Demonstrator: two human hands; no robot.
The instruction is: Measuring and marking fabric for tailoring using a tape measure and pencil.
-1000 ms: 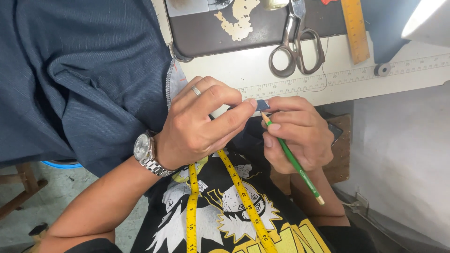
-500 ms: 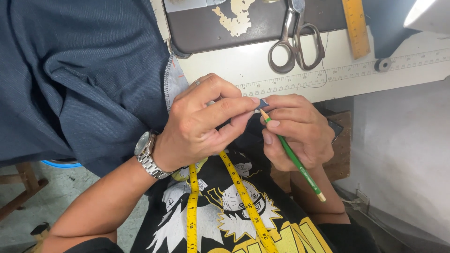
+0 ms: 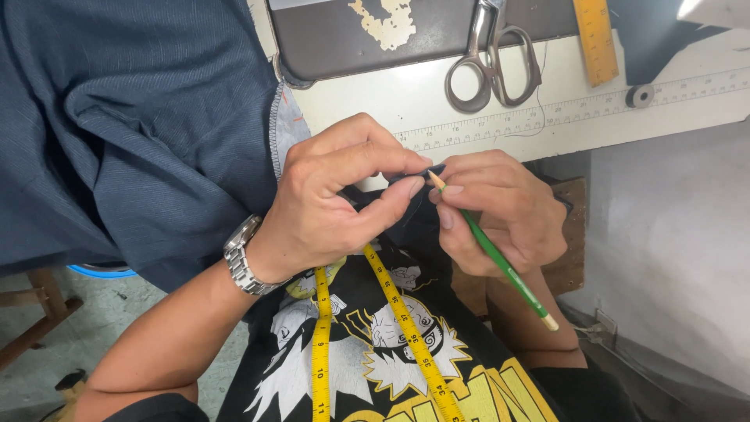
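1. Since the earlier frames the hands have stayed put at the counter edge; the left hand's thumb and forefinger have shifted slightly on the cloth, and the ring finger has curled under.
2. Left hand (image 3: 332, 199): fingers pressed together, pinching a small fold of dark blue fabric (image 3: 141, 117) right at the pencil tip. A silver wristwatch (image 3: 241, 256) sits on that wrist.
3. Right hand (image 3: 500, 207): fingers closed around a green pencil (image 3: 500, 262), its sharpened tip touching the pinched fold and its blunt end pointing down-right.
4. The bulk of the fabric is draped at the left, over the counter (image 3: 375, 105) edge; the pinched bit sits between both hands, just below the edge.
5. No packages or labels in view. Printed items: a long white ruler (image 3: 625, 105) along the counter edge and a short yellow ruler (image 3: 595, 39) at the top.
6. Steel scissors (image 3: 492, 62) lie on the counter, well apart from the hands.
7. A yellow measuring tape (image 3: 406, 320) hangs in two strands over a black printed shirt.
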